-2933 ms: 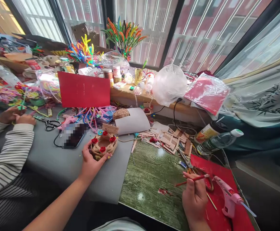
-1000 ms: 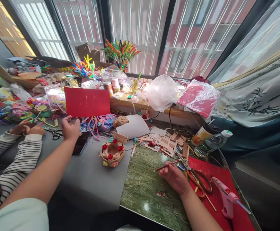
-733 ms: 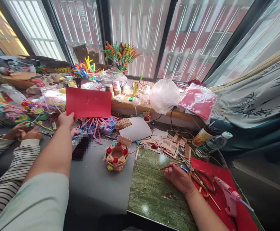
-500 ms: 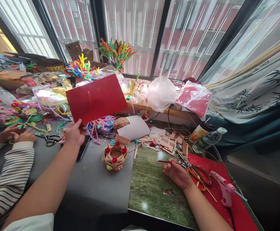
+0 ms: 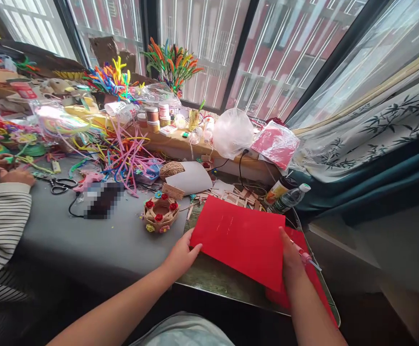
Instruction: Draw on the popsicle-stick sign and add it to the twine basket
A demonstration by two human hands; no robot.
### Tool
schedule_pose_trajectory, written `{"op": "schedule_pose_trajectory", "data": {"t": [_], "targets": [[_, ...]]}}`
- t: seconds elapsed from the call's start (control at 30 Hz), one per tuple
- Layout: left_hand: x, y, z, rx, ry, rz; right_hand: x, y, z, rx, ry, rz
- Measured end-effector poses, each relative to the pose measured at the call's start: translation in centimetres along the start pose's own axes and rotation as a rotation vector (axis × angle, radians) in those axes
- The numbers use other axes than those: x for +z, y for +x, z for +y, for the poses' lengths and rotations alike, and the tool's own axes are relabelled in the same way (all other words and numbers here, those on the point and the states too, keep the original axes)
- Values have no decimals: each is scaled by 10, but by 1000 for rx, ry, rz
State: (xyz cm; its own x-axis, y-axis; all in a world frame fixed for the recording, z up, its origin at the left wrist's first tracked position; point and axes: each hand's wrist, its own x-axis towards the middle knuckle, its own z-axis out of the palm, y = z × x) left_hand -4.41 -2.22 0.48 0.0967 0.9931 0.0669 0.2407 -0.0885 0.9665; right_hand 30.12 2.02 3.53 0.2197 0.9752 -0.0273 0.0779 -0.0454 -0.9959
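Observation:
A red sheet of card (image 5: 240, 240) with a few pale marks is held tilted above the green board (image 5: 209, 283). My left hand (image 5: 182, 252) pinches its left edge, thumb on top. At the right edge, my right hand (image 5: 291, 257) grips the sheet between thumb and fingers; most of those fingers are hidden. Left of the sheet stands a small twine-wrapped basket (image 5: 161, 214) trimmed with red, yellow and blue flowers. Beyond my right hand, the pink glue gun (image 5: 305, 257) shows only in part, over more red card (image 5: 317, 283).
At far left another person's hands (image 5: 15, 175) work near black scissors (image 5: 63, 185). Behind lie pink pipe cleaners (image 5: 130, 154), a twine ball (image 5: 171, 169), white paper (image 5: 191, 180) and thin wood strips (image 5: 243, 194). A water bottle (image 5: 290, 198) and a cup (image 5: 277, 190) stand at the right.
My left hand has brought the red card from the back left down to the right, above the green board. My right hand, earlier holding a thin dark-red stick, now grips the card's right edge.

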Motion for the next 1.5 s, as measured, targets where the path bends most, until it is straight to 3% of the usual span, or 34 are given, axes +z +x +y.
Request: {"op": "schedule_pose_trajectory", "data": {"t": [0.13, 0.23, 0.27, 0.33, 0.43, 0.53, 0.63, 0.7, 0.77, 0.9, 0.93, 1.0, 1.1, 1.3, 1.5], "targets": [[-30, -8, -9, 147, 292, 68, 4, 8, -10, 171, 95, -53], [-70, -1, -16, 231, 535, 152, 19, 26, -14, 141, 107, -87], [-83, 4, -18, 308, 837, 200, 24, 33, -14, 93, 72, -86], [-106, 16, -21, 348, 968, 222, 32, 43, -15, -81, -111, -54], [-117, 29, -19, 360, 1049, 273, 36, 44, -13, -482, -496, 169], [-89, 27, -12, 411, 1095, 234, 36, 33, -8, -752, -686, 366], [-30, 14, -3, 577, 1122, -33, 41, 27, -7, -784, -683, 318], [14, 5, 0, 637, 1151, -168, 52, 28, -10, -700, -583, 252], [52, -2, 1, 623, 1204, -222, 71, 28, -9, -553, -358, 174], [97, -8, -5, 505, 1328, -230, 124, 19, 15, -118, 230, -179], [102, -9, -7, 488, 1352, -234, 136, 16, 26, -29, 297, -241], [106, -9, -11, 495, 1383, -255, 153, 11, 45, 31, 348, -225], [101, -7, -14, 562, 1397, -291, 161, 10, 58, 116, 317, -293], [98, -14, -12, 619, 1397, -320, 175, 12, 45, 128, -45, -316], [102, -34, -17, 630, 1370, -325, 186, -8, 37, 89, -109, -308]]}}
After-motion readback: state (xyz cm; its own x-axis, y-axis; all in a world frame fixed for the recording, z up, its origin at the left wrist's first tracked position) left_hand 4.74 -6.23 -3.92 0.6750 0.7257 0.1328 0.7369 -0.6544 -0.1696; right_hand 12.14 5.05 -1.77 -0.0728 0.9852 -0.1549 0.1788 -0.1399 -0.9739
